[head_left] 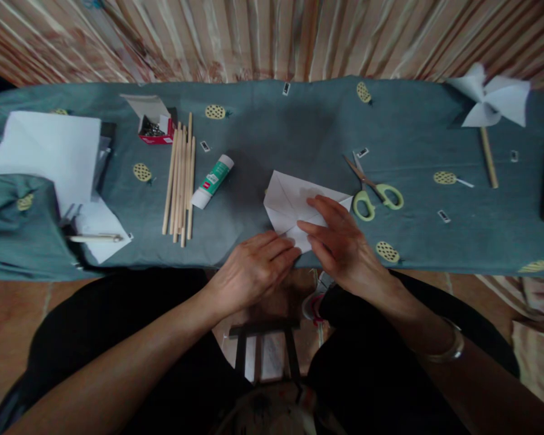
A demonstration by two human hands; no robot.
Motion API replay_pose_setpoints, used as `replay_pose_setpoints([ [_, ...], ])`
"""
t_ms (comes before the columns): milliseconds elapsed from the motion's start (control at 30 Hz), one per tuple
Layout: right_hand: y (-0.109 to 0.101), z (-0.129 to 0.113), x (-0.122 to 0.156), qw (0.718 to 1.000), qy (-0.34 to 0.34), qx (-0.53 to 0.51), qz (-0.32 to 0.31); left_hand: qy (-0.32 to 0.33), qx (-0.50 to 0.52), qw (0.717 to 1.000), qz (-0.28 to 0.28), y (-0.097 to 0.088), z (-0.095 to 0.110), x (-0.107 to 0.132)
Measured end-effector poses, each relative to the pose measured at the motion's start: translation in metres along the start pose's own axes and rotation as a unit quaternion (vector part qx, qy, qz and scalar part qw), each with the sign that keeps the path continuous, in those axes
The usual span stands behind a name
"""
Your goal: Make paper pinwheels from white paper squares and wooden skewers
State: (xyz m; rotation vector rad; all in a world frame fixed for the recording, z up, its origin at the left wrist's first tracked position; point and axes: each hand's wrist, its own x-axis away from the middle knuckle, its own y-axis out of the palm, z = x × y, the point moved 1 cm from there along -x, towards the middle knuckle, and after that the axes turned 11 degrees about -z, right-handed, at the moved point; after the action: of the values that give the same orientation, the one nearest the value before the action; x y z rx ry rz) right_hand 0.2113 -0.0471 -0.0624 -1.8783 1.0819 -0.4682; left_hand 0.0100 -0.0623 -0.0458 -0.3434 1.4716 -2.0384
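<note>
Pinching creased white paper [286, 193] by its near edge, the left hand [254, 266] suits something probably light, tearable; the right hand [344, 248] rests unclenched atop.

**Folded white paper, creased**

Lies nearly flat just right of the frame's centre. Presents an angular outline, blunt at the left and narrowing to a point at the right. Bears straight crease lines converging towards the middle. Appears partly covered at lower centre and right.
</note>
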Motion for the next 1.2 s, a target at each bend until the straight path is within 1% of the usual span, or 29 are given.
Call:
replay_pose_setpoints([
  [100, 0.003, -0.002, 0.001, 1.000, -0.006, -0.017, -0.006, -0.009, 0.006, 1.000, -0.004, 0.000, 0.001, -0.001],
  [233, 0.012, -0.008, -0.001, 0.998, 0.015, -0.052, -0.023, -0.022, 0.018, 1.000, 0.007, 0.000, 0.002, -0.002],
  [367, 0.017, -0.008, -0.004, 0.998, 0.005, -0.054, -0.012, -0.028, 0.016, 0.999, -0.005, 0.000, 0.002, -0.003],
  [467, 0.013, -0.003, -0.004, 0.999, -0.020, -0.045, 0.003, -0.025, 0.011, 0.999, -0.016, 0.001, 0.002, -0.003],
  [600, 0.003, 0.005, -0.003, 0.999, -0.016, -0.035, 0.006, -0.019, -0.006, 1.000, -0.013, 0.002, 0.002, -0.002],
  [700, -0.003, 0.015, -0.008, 0.999, 0.007, -0.030, 0.026, -0.012, -0.024, 1.000, 0.003, 0.002, 0.002, -0.002],
  [800, -0.008, 0.025, -0.017, 0.997, 0.058, -0.001, 0.055, -0.003, -0.045, 0.999, 0.014, 0.002, 0.001, -0.002],
  [900, -0.012, 0.030, -0.023, 0.995, 0.075, 0.021, 0.059, -0.013, -0.066, 0.998, 0.002, -0.001, -0.005, -0.003],
  [1000, -0.018, 0.032, -0.022, 0.994, 0.074, 0.020, 0.073, -0.039, -0.073, 0.997, -0.008, -0.007, -0.019, -0.002],
  [1100, -0.026, 0.034, -0.018, 0.990, 0.107, -0.002, 0.092, -0.055, -0.087, 0.994, 0.020, -0.016, -0.036, -0.001],
  [1200, -0.031, 0.035, -0.013, 0.984, 0.158, -0.035, 0.079, -0.066, -0.108, 0.991, 0.053, -0.024, -0.046, -0.001],
])
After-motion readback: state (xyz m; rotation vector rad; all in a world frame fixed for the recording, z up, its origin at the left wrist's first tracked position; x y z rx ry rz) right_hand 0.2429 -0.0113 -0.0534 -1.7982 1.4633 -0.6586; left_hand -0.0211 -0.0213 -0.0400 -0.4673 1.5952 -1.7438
